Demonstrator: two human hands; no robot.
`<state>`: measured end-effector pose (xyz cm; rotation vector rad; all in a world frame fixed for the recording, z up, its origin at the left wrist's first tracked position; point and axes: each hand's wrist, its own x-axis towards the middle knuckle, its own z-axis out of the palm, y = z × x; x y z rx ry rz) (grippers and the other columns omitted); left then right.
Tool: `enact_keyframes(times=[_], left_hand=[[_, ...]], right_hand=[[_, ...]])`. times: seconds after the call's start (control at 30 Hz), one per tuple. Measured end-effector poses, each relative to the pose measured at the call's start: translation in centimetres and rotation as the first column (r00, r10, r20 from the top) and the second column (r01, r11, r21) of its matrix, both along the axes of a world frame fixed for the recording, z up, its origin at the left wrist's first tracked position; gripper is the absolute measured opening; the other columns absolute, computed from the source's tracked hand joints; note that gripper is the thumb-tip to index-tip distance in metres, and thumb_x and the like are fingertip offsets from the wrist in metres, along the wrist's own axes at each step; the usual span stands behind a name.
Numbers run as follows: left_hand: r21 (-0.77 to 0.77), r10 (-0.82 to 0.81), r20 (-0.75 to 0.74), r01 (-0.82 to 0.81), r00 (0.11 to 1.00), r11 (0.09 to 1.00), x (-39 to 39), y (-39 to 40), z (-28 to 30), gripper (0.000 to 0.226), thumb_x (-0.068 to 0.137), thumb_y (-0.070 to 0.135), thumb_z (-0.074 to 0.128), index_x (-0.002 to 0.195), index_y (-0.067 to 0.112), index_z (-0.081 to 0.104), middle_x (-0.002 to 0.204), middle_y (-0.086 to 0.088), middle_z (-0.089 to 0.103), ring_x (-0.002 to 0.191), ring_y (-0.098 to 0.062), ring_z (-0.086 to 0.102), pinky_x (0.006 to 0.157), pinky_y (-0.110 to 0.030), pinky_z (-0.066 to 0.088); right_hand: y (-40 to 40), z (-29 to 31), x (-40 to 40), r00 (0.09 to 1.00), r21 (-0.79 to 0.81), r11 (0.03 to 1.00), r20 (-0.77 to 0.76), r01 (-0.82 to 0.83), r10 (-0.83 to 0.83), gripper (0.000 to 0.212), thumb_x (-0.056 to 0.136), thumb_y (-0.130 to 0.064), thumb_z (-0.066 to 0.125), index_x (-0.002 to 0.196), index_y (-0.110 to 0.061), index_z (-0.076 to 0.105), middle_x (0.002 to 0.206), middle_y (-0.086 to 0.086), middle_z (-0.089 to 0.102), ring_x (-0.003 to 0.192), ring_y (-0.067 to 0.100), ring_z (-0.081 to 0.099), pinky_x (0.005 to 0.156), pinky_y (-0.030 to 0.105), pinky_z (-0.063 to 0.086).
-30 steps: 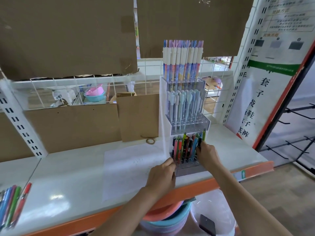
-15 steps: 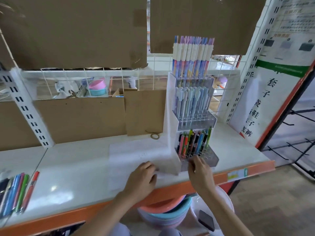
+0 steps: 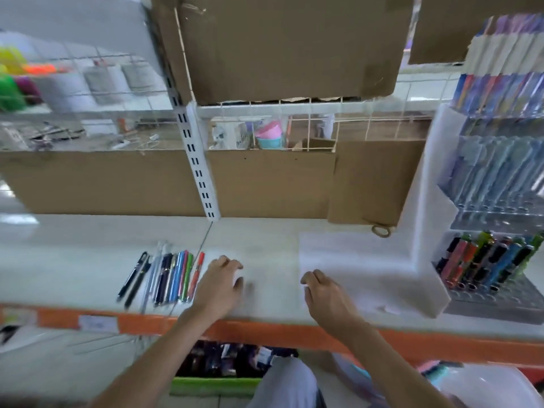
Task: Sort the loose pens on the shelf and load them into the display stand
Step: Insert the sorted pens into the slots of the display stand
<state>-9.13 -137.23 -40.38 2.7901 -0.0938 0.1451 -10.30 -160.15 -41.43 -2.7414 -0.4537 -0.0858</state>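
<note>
White shop shelf with orange front edge [image 3: 265,328] was seen. Row of loose coloured pens [image 3: 167,275] lay just left of left hand [image 3: 219,285], fingers loosely curled, nothing held. Right hand [image 3: 326,295] likewise empty. Tiered clear display stand [image 3: 494,260] stood far right, partly filled. Step judged: next pen to be fetched; pinch of one barrel needed.

White shelf [image 3: 88,254] bears loose pens [image 3: 164,278], display stand [image 3: 485,201].

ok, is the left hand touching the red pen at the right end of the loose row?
Apart. The head view shows a strip of bare white shelf between the left hand and the red pen.
</note>
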Motion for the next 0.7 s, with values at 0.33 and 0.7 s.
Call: enact_keyframes(times=[0.33,0.7], left_hand=[[0.411,0.478,-0.079,-0.408,0.875,0.815,0.9,8.7,-1.6,0.072,0.087,0.065,0.033,0.134,0.009,0.038,0.136,-0.018,0.038,0.125,-0.031,0.037,0.104,-0.042,0.035],[0.320,0.608,-0.234,-0.530,0.759,0.785,2.1,11.6,-1.7,0.114,0.064,0.088,0.043,0.146,0.014,0.015,0.146,-0.029,0.019,0.134,-0.044,0.019,0.109,-0.056,0.019]], right_hand=[[2.7,-2.5,1.3,0.997,0.066,0.995,-0.039,0.072,-0.070,0.025,0.100,-0.018,0.034,0.117,-0.014,0.052,0.113,0.000,0.053,0.094,0.017,0.057,0.067,0.021,0.035],[2.6,-2.8,1.1,0.996,0.109,0.990,-0.029,0.090,-0.087,0.023,0.098,-0.015,0.038,0.113,-0.010,0.056,0.109,0.002,0.056,0.088,0.019,0.058,0.066,0.021,0.036]])
